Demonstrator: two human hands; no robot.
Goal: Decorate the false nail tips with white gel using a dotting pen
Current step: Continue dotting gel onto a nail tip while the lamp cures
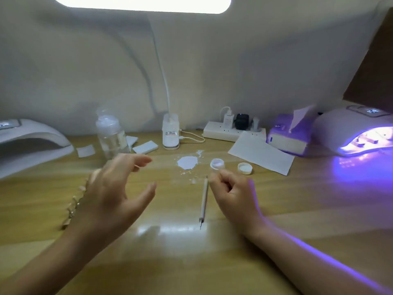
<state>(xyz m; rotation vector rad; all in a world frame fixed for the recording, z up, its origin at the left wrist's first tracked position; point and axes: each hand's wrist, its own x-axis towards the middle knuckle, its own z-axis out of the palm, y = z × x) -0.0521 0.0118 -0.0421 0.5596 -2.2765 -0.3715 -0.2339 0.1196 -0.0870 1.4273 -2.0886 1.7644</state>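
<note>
Both hands hover over desk (191, 262): left hand (110, 188) spread, empty; right hand (231, 194) loosely curled, empty. Dotting pen (203, 201) lies between, gel pot (217, 163) uncapped, likely ready for dipping.

On the wooden table (276, 209) the dotting pen (204, 201) lies loose, tip toward six o'clock. At its three o'clock the right hand (234, 194) curls, fingertips by the open gel pot (217, 163); contact is unclear. The left hand (114, 188) hovers spread at nine o'clock, blurred. A lit nail lamp (359, 133) glows violet at two o'clock.
</note>
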